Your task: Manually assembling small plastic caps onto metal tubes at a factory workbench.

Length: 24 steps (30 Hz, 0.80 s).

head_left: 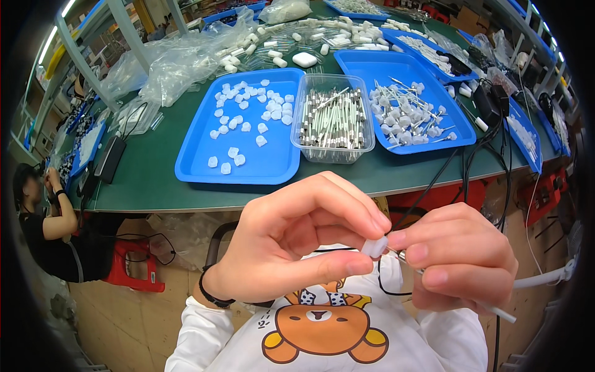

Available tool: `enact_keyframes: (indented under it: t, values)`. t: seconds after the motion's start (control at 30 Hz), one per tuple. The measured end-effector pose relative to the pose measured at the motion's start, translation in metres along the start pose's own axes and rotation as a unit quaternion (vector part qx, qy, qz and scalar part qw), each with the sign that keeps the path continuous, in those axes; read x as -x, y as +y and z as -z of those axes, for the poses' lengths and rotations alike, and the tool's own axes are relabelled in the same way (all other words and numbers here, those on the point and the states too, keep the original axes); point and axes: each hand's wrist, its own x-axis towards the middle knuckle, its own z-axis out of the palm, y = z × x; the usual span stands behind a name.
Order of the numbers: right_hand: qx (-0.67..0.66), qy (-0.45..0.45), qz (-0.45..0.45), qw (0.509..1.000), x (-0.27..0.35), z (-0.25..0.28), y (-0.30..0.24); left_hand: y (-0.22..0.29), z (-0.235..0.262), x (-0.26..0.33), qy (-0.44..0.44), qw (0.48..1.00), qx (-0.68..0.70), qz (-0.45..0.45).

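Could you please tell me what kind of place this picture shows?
Probably a small-parts assembly workshop: a shallow blue plastic tray of small translucent white pieces and a clear plastic box of slim pale rods stand on a dark-green table; another person in black is at the left.

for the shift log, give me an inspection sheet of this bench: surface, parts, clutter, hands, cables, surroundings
surface: green table, heavily covered at the far side
parts: left tray holds loose caps; clear box holds rods; right tray holds capped rods
clutter: plastic bags, loose white pieces at the back
hands: left hand pinches a cap; right hand grips a rod beside it
cables: black cables trail over the edge at right
surroundings: another person and red stool at left
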Motion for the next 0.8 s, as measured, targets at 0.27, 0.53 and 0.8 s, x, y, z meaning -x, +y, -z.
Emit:
enact_keyframes:
  t: [0.27, 0.53, 0.8]
  values:
    - [0.035, -0.041, 0.018, 0.998, -0.004, 0.007, -0.001, -0.004, 0.001, -0.001, -0.007, 0.999, -0.030, -0.026]
    - [-0.014, -0.008, 0.007, 1.000, -0.003, 0.003, 0.003, -0.005, 0.000, -0.001, -0.002, 0.999, 0.001, -0.048]
    - [0.036, -0.052, -0.016, 0.998, -0.004, 0.007, -0.013, -0.003, -0.001, 0.002, 0.009, 0.998, 0.064, -0.016]
